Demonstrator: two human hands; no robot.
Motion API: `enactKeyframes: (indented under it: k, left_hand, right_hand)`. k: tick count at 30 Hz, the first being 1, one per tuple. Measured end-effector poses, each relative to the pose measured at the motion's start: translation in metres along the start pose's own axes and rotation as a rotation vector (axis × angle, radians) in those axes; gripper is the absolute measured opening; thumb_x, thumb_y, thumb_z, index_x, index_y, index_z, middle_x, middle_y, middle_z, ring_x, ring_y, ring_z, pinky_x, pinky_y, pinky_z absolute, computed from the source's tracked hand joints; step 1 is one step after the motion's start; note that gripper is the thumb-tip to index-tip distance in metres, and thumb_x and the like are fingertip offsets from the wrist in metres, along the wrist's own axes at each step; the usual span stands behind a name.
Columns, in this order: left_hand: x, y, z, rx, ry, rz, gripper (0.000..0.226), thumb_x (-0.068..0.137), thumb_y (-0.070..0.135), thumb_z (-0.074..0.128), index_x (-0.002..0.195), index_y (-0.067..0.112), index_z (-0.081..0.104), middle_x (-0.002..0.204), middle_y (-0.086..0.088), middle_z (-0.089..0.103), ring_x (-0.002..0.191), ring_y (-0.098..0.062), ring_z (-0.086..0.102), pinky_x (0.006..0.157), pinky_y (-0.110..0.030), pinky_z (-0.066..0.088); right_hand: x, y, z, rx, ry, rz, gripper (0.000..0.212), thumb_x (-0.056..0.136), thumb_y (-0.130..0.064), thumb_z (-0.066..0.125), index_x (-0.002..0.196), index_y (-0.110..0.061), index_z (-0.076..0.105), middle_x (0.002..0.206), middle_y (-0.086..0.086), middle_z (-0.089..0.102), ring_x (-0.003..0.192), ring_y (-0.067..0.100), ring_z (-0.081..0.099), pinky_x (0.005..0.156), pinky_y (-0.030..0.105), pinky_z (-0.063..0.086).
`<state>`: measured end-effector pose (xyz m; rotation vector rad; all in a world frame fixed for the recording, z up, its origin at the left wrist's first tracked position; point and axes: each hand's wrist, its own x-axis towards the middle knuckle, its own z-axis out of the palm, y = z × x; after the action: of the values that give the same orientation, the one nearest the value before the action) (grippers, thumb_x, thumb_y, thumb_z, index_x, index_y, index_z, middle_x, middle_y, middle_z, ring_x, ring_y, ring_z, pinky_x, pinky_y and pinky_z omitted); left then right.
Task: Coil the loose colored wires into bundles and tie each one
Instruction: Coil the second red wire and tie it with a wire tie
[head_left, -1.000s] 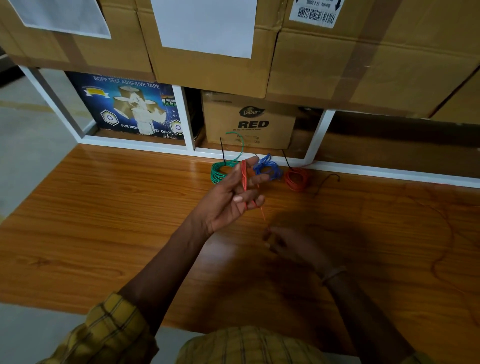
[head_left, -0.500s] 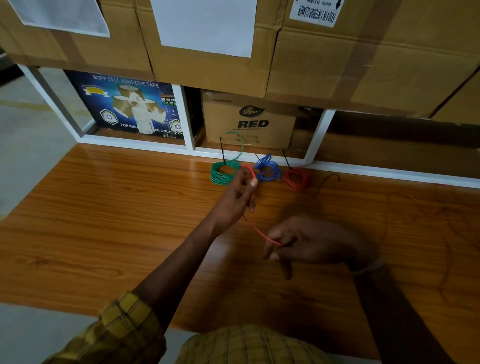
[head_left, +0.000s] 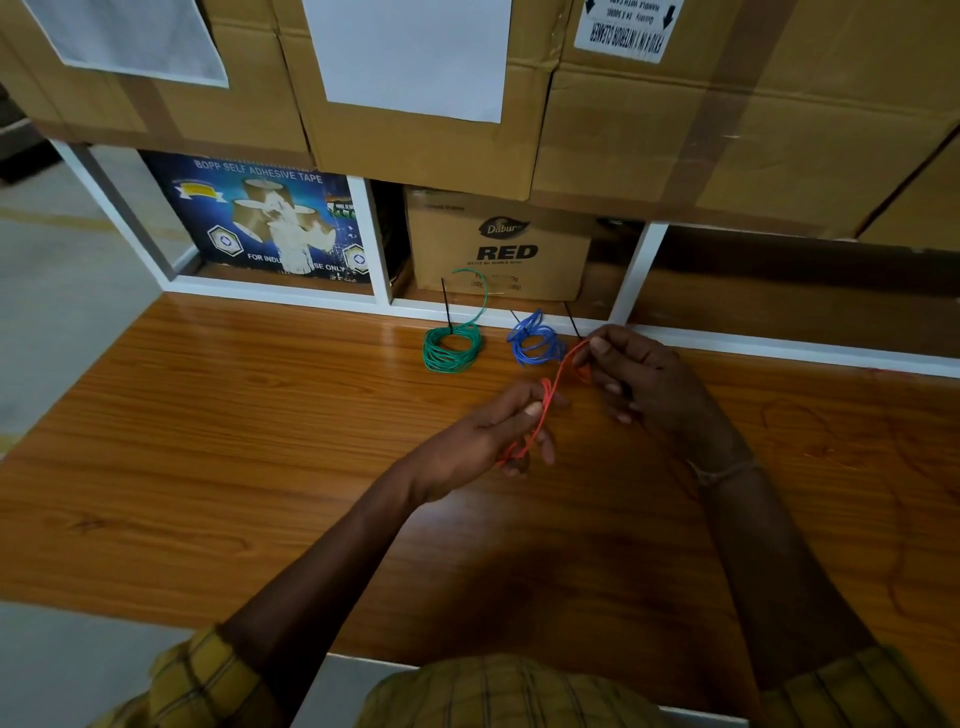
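The table (head_left: 218, 467) across the middle of the frame is wood-grain laminate, smooth and glossy. The green coil (head_left: 451, 349) and blue coil (head_left: 535, 345) at upper centre have smooth plastic insulation. Cartons (head_left: 727, 135) along the top are matt corrugated cardboard.

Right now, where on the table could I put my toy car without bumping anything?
The wide bare wood left of the left hand, below the green coil, is free, as is the strip near the table's front edge between both arms. It is crowded at the back by the blue coil, where the right hand stretches the red wire.
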<state>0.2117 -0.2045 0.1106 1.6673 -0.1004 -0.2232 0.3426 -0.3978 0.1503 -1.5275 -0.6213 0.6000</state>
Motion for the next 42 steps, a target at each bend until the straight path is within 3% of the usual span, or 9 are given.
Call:
enactKeyframes:
  k: [7,10,16,20,24,28,35,39,42]
  left_hand:
    - [-0.008,0.016,0.005,-0.252,-0.104,-0.027,0.037,0.115,0.030,0.034,0.146,0.014,0.047,0.091,-0.016,0.057,0.057,-0.015,0.027,0.052,-0.030,0.019]
    - [-0.005,0.015,0.004,-0.489,-0.130,0.026,0.043,0.115,0.030,0.034,0.149,0.005,0.041,0.098,-0.015,0.059,0.055,-0.012,0.029,0.051,-0.029,0.016]
    - [0.009,0.018,-0.005,-0.885,-0.082,0.193,0.037,0.116,0.032,0.026,0.145,0.020,0.046,0.147,-0.029,0.051,0.067,-0.018,0.053,0.056,-0.025,0.047]
    - [0.023,0.011,-0.010,-0.948,0.082,0.154,0.037,0.114,0.036,0.034,0.147,0.023,0.046,0.150,-0.023,0.051,0.091,-0.028,0.073,0.068,-0.029,0.060]
    - [0.032,0.003,0.004,-0.802,0.232,0.080,0.038,0.114,0.033,0.035,0.150,0.025,0.042,0.148,-0.011,0.054,0.105,-0.036,0.074,0.084,-0.036,0.064]
    - [0.038,-0.008,0.017,-0.358,0.336,0.081,0.034,0.115,0.031,0.036,0.149,0.025,0.038,0.160,0.004,0.039,0.114,-0.037,0.073,0.101,-0.044,0.059]
    - [0.038,-0.015,0.018,0.083,0.337,0.064,0.025,0.114,0.026,0.040,0.137,0.016,0.042,0.140,-0.006,0.046,0.091,-0.016,0.076,0.079,-0.021,0.057]
    - [0.030,-0.019,0.025,0.067,0.232,-0.014,0.028,0.114,0.025,0.039,0.135,0.006,0.041,0.135,-0.011,0.054,0.073,-0.007,0.070,0.061,-0.020,0.048]
    - [0.022,-0.015,0.036,-0.059,0.121,-0.066,0.035,0.115,0.036,0.035,0.142,0.017,0.044,0.132,-0.015,0.064,0.069,-0.024,0.067,0.057,-0.030,0.042]
  right_hand:
    - [0.003,0.028,0.001,-0.211,0.147,-0.002,0.027,0.105,-0.033,0.054,0.104,-0.010,0.068,0.074,0.023,0.049,0.051,0.016,0.041,0.045,0.026,0.039]
    - [-0.004,0.045,0.008,-0.233,0.084,0.080,0.030,0.105,-0.036,0.053,0.102,-0.011,0.070,0.072,0.014,0.056,0.053,0.020,0.050,0.048,0.027,0.043]
    - [-0.026,0.082,0.035,-0.300,-0.078,0.250,0.031,0.110,-0.031,0.044,0.098,-0.014,0.068,0.061,0.008,0.061,0.044,0.019,0.055,0.041,0.026,0.046]
    - [-0.048,0.083,0.048,-0.420,-0.282,0.273,0.021,0.108,-0.039,0.047,0.110,-0.024,0.062,0.066,0.003,0.066,0.057,0.022,0.064,0.054,0.032,0.053]
    - [-0.057,0.052,0.057,-0.684,-0.386,0.280,0.034,0.103,-0.048,0.053,0.123,-0.021,0.050,0.079,-0.010,0.065,0.070,0.011,0.068,0.073,0.033,0.055]
    - [-0.063,0.023,0.050,-0.772,-0.579,0.415,0.032,0.105,-0.043,0.052,0.107,-0.013,0.059,0.092,0.011,0.078,0.083,0.029,0.076,0.084,0.052,0.059]
    - [-0.072,-0.030,0.007,-0.465,-0.797,0.191,0.018,0.101,-0.009,0.063,0.115,0.000,0.060,0.085,0.023,0.072,0.069,0.029,0.072,0.065,0.037,0.060]
    - [-0.064,-0.048,-0.029,-0.218,-0.566,0.043,0.020,0.099,-0.019,0.061,0.113,-0.005,0.064,0.072,0.017,0.062,0.054,0.020,0.059,0.047,0.032,0.048]
    - [-0.046,-0.040,-0.045,-0.013,-0.312,0.029,0.032,0.104,-0.031,0.049,0.108,-0.004,0.066,0.058,0.007,0.044,0.038,0.012,0.039,0.039,0.027,0.034]
